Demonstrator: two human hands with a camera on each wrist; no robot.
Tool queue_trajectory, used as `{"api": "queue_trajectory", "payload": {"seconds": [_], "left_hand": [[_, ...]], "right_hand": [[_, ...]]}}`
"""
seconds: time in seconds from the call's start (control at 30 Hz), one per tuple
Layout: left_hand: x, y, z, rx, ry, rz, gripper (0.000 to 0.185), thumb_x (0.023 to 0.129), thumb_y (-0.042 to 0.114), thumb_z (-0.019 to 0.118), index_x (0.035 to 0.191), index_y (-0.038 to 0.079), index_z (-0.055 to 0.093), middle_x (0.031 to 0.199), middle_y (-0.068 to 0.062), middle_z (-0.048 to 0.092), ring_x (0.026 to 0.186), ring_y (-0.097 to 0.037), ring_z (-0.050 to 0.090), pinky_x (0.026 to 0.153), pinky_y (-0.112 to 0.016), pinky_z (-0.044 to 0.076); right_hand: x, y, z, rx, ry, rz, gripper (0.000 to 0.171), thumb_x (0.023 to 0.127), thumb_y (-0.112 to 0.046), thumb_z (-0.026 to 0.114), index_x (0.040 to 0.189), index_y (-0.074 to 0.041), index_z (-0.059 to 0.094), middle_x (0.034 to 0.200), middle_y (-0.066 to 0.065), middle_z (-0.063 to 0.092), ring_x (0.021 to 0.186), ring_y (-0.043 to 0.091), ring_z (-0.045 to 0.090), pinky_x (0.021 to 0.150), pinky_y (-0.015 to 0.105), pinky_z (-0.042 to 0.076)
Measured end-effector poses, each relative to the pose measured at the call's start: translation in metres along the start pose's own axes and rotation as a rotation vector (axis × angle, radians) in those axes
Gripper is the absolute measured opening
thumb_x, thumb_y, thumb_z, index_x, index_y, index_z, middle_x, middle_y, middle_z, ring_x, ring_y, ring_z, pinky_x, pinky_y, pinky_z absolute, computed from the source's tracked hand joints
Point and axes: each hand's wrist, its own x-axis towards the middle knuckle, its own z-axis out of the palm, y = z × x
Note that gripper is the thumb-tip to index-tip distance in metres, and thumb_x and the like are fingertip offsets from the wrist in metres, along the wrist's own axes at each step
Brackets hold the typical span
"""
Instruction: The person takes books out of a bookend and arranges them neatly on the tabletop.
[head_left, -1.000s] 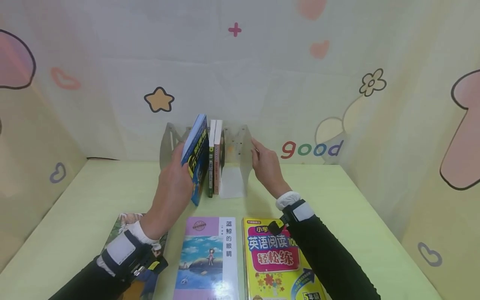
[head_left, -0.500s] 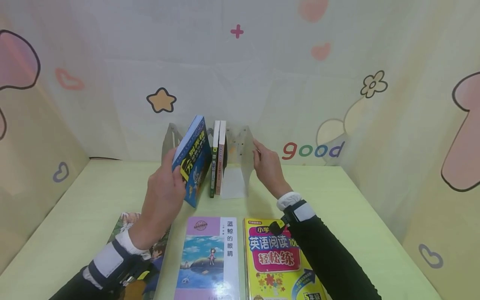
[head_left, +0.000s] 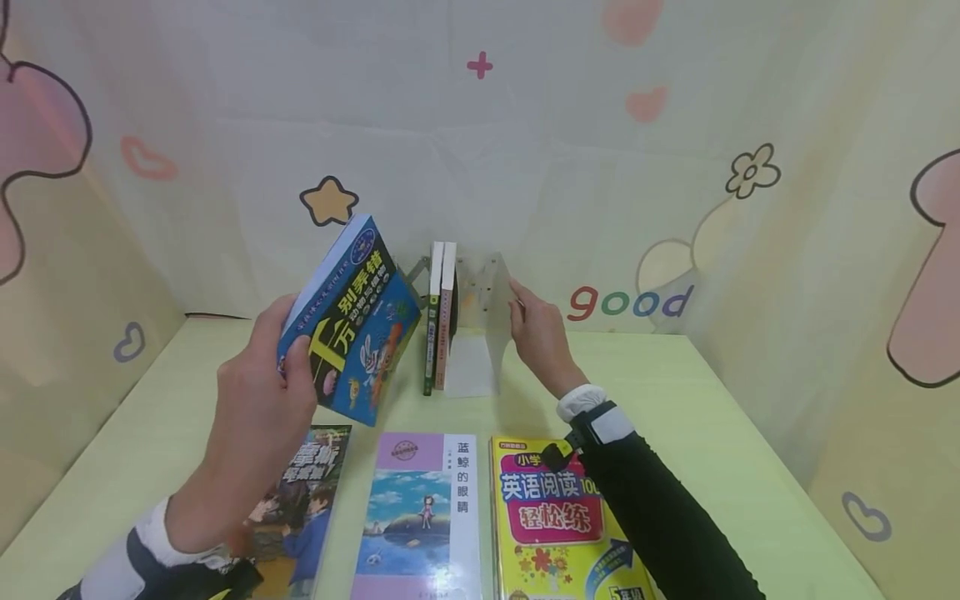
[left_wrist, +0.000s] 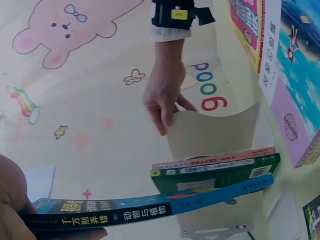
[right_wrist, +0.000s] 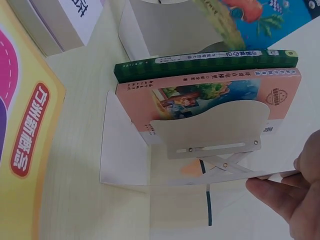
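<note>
My left hand (head_left: pixel 258 400) grips a blue book (head_left: pixel 360 333) by its spine side, thumb on the front cover. The book is tilted and hangs left of two upright books in a white expandable bookend (head_left: pixel 480 367). Those two are a green-spined book (right_wrist: pixel 210 62) and a pink book (right_wrist: pixel 137 107), standing side by side around the bookend's middle plates. At the bookend's right end plate (right_wrist: pixel 170 186), my right hand (head_left: pixel 543 337) pinches the edge between thumb and fingers. In the head view the blue book hides the bookend's left end.
Three books lie flat along the front: one with a dark illustrated cover (head_left: pixel 307 508), partly behind the left forearm, a purple-and-white one (head_left: pixel 408 517) and a yellow one (head_left: pixel 555 517). A printed curtain (head_left: pixel 525 167) stands behind the pale table (head_left: pixel 622 400).
My left hand has drawn the blue book leftward and toward me, away from the upright books, turning its front cover into view. The right hand stays on the end plate.
</note>
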Motion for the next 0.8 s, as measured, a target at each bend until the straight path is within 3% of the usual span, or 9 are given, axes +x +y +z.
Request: {"api": "queue_trajectory", "payload": {"seconds": [0.23, 0.4, 0.47, 0.53, 0.8], "left_hand": [[-0.006, 0.003, -0.034, 0.014, -0.013, -0.166, 0.05, 0.109, 0.016, 0.05, 0.158, 0.009, 0.037, 0.136, -0.029, 0.06, 0.104, -0.053, 0.068, 0.071, -0.058, 0.058], [-0.007, -0.004, -0.056, -0.044, -0.057, -0.298, 0.053, 0.111, 0.025, 0.047, 0.161, 0.015, 0.035, 0.14, -0.027, 0.055, 0.108, -0.049, 0.064, 0.072, -0.034, 0.06], [-0.009, -0.007, -0.061, -0.064, -0.076, -0.321, 0.053, 0.111, 0.026, 0.047, 0.161, 0.017, 0.035, 0.141, -0.026, 0.054, 0.11, -0.047, 0.062, 0.072, -0.022, 0.057], [-0.011, -0.01, -0.065, -0.072, -0.097, -0.338, 0.053, 0.111, 0.028, 0.046, 0.162, 0.018, 0.034, 0.142, -0.026, 0.052, 0.111, -0.048, 0.06, 0.073, -0.018, 0.056], [-0.019, -0.026, -0.079, -0.1, -0.178, -0.381, 0.056, 0.111, 0.029, 0.046, 0.164, 0.022, 0.03, 0.147, -0.026, 0.045, 0.112, -0.047, 0.057, 0.068, -0.018, 0.058]], "right_hand": [[0.001, 0.003, 0.0, 0.019, -0.021, 0.01, 0.041, 0.104, -0.004, 0.06, 0.143, 0.006, 0.056, 0.097, 0.022, 0.073, 0.067, 0.026, 0.061, 0.058, 0.03, 0.046], [0.002, 0.005, -0.003, 0.038, -0.034, 0.026, 0.042, 0.103, -0.004, 0.061, 0.144, 0.005, 0.056, 0.107, 0.023, 0.074, 0.075, 0.027, 0.067, 0.06, 0.029, 0.048], [0.003, 0.005, -0.004, 0.055, -0.039, 0.042, 0.042, 0.103, -0.005, 0.062, 0.144, 0.004, 0.056, 0.105, 0.022, 0.074, 0.075, 0.026, 0.068, 0.059, 0.028, 0.049], [0.003, 0.006, -0.005, 0.076, -0.04, 0.049, 0.043, 0.104, -0.006, 0.061, 0.145, 0.004, 0.055, 0.1, 0.02, 0.074, 0.072, 0.025, 0.067, 0.058, 0.027, 0.048], [-0.001, 0.007, -0.003, 0.098, -0.045, 0.018, 0.043, 0.105, -0.008, 0.059, 0.146, 0.004, 0.053, 0.071, 0.01, 0.064, 0.055, 0.017, 0.053, 0.049, 0.025, 0.039]]}}
